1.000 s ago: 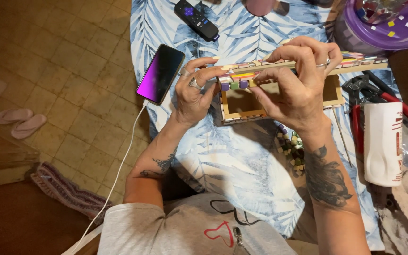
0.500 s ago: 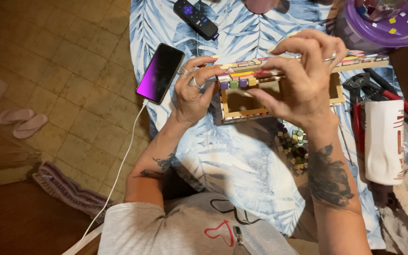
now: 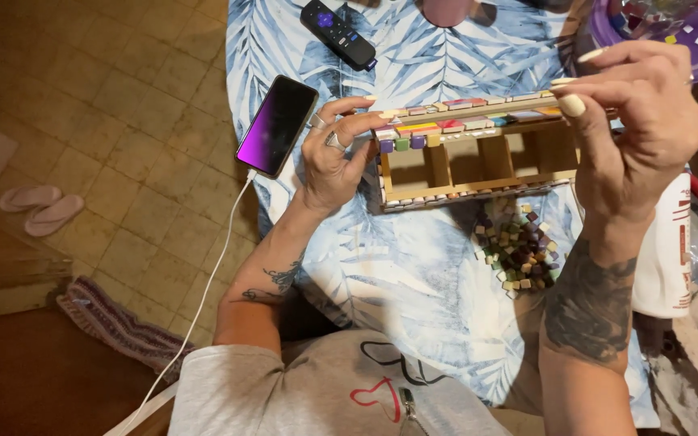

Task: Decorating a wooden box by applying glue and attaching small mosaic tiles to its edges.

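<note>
Wooden tiled box [image 3: 478, 161] lengthwise left-right

Left hand [image 3: 334, 157] wore silver rings on two fingers; small dark tattoo on left forearm. Right hand [image 3: 633, 121] had long pale nails; large dark tattoo covered right forearm. Grey short-sleeved shirt [image 3: 317, 396], red-and-black print.

We see a table under a blue leaf-print cloth [image 3: 414, 274]. On the cloth lie a phone [image 3: 277, 125] with its white cable [image 3: 203, 299] running off the edge, a black remote [image 3: 338, 33], a heap of small tiles [image 3: 519, 246] and a white bottle [image 3: 672, 258] at the right. Beside the table, sandals [image 3: 40, 208] and a striped rug [image 3: 115, 323] lie on the tiled floor [image 3: 123, 97]
</note>
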